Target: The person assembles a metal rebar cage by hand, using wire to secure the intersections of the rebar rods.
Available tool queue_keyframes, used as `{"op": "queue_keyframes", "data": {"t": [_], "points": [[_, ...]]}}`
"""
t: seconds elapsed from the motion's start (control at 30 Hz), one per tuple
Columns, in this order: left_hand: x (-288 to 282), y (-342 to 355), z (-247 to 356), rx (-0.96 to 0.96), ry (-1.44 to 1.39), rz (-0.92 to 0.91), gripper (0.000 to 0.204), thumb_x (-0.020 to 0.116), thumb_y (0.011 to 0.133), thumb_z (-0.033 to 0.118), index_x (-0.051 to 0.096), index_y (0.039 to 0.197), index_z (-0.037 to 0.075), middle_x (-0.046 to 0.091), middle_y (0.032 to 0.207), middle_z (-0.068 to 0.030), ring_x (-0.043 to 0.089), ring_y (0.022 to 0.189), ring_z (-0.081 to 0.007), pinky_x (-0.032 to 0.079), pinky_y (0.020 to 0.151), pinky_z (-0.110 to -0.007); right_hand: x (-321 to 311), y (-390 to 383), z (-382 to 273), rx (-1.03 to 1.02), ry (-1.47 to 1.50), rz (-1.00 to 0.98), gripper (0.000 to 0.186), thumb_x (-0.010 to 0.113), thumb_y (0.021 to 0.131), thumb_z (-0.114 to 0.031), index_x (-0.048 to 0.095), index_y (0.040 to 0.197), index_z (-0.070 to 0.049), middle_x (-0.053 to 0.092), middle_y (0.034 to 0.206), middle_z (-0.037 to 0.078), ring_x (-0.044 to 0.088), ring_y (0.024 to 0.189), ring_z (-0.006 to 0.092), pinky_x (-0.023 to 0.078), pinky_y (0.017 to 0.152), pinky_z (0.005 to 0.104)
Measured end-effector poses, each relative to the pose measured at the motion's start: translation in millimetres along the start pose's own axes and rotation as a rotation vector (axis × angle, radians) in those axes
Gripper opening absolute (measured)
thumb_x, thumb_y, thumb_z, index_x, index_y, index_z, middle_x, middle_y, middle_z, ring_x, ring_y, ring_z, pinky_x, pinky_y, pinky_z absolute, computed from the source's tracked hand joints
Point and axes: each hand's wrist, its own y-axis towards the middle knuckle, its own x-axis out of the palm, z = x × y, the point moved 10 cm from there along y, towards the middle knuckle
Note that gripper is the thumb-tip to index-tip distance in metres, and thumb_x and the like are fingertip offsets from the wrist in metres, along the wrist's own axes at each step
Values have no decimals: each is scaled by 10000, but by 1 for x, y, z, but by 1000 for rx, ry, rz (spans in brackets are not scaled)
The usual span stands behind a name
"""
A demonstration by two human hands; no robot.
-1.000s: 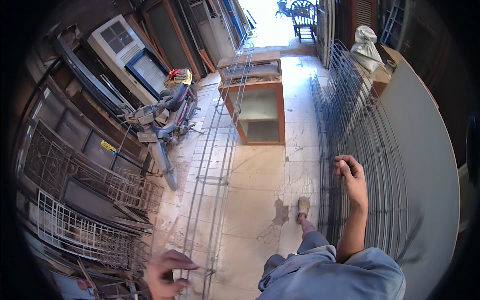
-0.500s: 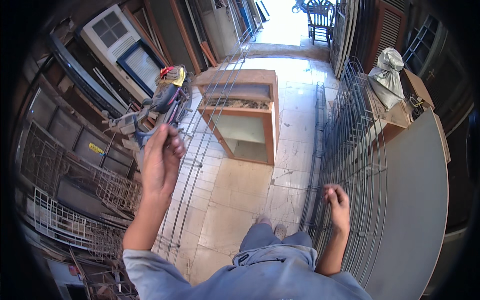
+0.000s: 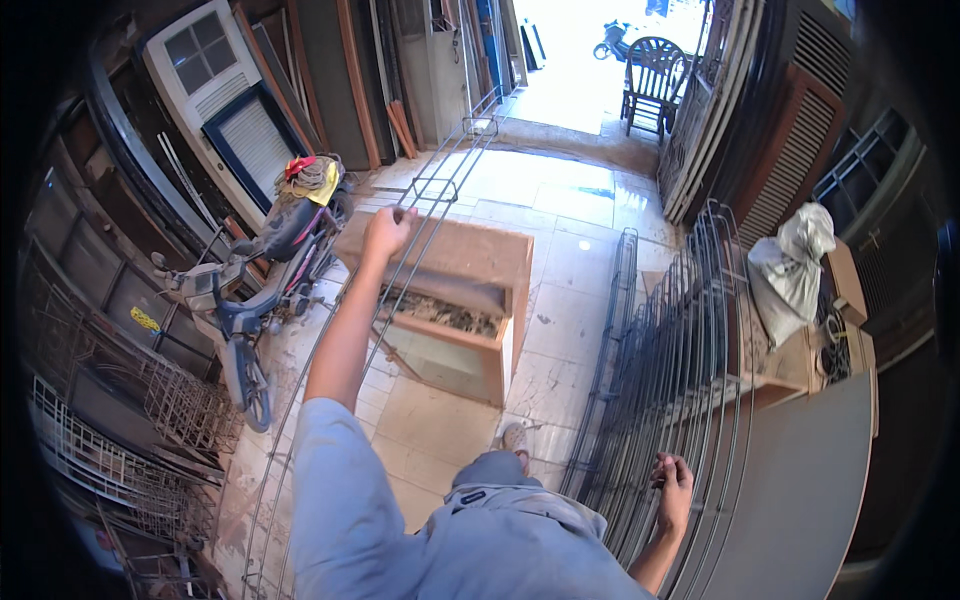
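Observation:
A long, narrow rebar cage (image 3: 436,191), made of thin steel bars with rectangular stirrups, runs from near the doorway back past my left side. My left arm is stretched forward, and my left hand (image 3: 388,233) is closed at its bars, fingers curled around one of them; the exact grip is partly hidden. Lower on the right, my right hand (image 3: 676,497) hangs with loosely bent fingers apart, holding nothing. It is beside a stack of similar rebar cages (image 3: 650,390). Below the left hand's cage stands a wooden cabinet (image 3: 480,245) with a glass front and a dusty top.
A motorbike (image 3: 285,245) with a rope bundle stands at left, near metal grilles (image 3: 190,400). Doors and boards lean on the walls. At right, a white sack (image 3: 790,275) rests on a wooden piece beside a grey panel (image 3: 800,480). A chair (image 3: 655,80) stands by the bright doorway.
My left hand has reached forward and right, from raised beside the rebar cage to closed at its bars. I have stepped forward, closer to the cabinet. My right hand stays low, its fingers loosened.

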Motion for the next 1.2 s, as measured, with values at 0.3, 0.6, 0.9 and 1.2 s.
{"op": "queue_keyframes", "data": {"t": [0.3, 0.6, 0.9, 1.2], "points": [[121, 97, -75, -282, 351, -21, 669, 510, 909, 589, 678, 998, -52, 653, 1030, -305, 621, 1028, -450, 489, 889, -514, 79, 200, -90, -92, -85, -113, 376, 598, 964, -370, 633, 1019, 0, 535, 720, -19, 496, 653, 77, 398, 594, 232], [177, 124, -126, -566, -319, -104, 627, 596, 905, 565, 663, 647, -3, 582, 521, -60, 545, 480, -122, 420, 497, -289, 213, 379, -114, -2, -186, -534, 315, 583, 975, -307, 644, 1009, 0, 587, 814, -3, 518, 741, 90, 414, 696, 240], [154, 112, -116, -819, -48, -19, 710, 643, 815, 666, 638, 570, -1, 552, 464, -65, 556, 428, -157, 409, 457, -301, 271, 536, -183, -119, -248, -726, 316, 579, 974, -304, 642, 1038, -1, 603, 819, 2, 510, 735, 71, 417, 659, 231], [153, 117, -97, -807, 139, 13, 748, 646, 770, 707, 681, 674, -34, 632, 590, -137, 627, 594, -209, 487, 617, -374, 275, 592, -154, 36, -229, -788, 329, 582, 975, -319, 646, 1047, -4, 618, 832, 9, 528, 747, 86, 425, 674, 240]]}}
